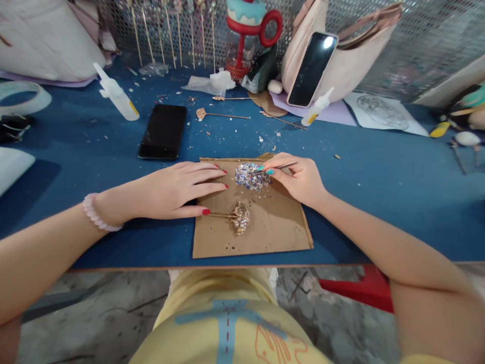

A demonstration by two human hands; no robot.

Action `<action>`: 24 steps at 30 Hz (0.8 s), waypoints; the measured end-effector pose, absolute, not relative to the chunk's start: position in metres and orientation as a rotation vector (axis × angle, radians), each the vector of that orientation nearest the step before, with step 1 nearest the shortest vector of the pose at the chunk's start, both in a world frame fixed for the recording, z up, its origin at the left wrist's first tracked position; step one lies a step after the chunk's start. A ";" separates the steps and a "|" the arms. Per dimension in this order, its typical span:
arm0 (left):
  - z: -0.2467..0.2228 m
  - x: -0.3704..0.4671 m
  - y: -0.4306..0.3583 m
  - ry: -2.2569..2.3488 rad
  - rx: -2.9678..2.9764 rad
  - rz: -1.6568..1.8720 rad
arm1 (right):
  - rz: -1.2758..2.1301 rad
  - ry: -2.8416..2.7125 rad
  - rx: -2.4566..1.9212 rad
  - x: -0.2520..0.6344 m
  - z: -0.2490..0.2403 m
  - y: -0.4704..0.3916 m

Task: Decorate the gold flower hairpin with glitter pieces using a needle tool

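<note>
A piece of brown cardboard [280, 222] lies at the table's front edge. On it is a small heap of glittering blue, white and purple stones [248, 177]. My right hand [299, 177] pinches slim metal tweezers [285, 165], their tips at the heap's right side. Below the heap lies a gold hairpin [241, 218], its rounded head partly covered with shiny stones and its stem pointing left. My left hand [185, 189] rests palm down with fingers stretched over the cardboard's left edge. Its thumb is at the end of the hairpin's stem; whether it presses on it I cannot tell.
A black phone [162, 132] lies beyond my left hand. Glue bottles [120, 98] stand behind, with loose hairpins [223, 115] between them. Another phone [312, 71] leans on a pink bag [350, 55]. A red-handled cup [246, 30] and a tape roll [26, 98] are further out.
</note>
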State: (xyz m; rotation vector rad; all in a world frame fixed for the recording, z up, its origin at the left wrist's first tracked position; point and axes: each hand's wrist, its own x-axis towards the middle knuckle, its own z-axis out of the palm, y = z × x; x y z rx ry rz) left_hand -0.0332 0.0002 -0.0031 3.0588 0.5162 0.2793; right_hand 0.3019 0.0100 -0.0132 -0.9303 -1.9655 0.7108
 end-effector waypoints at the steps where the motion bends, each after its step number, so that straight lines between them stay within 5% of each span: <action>1: -0.003 -0.033 0.000 0.515 3.058 0.283 | 0.701 -1.952 -0.941 0.302 -0.013 0.010; 24: -0.008 -0.032 0.003 0.513 3.086 0.326 | 0.574 -2.024 -0.914 0.297 -0.015 0.008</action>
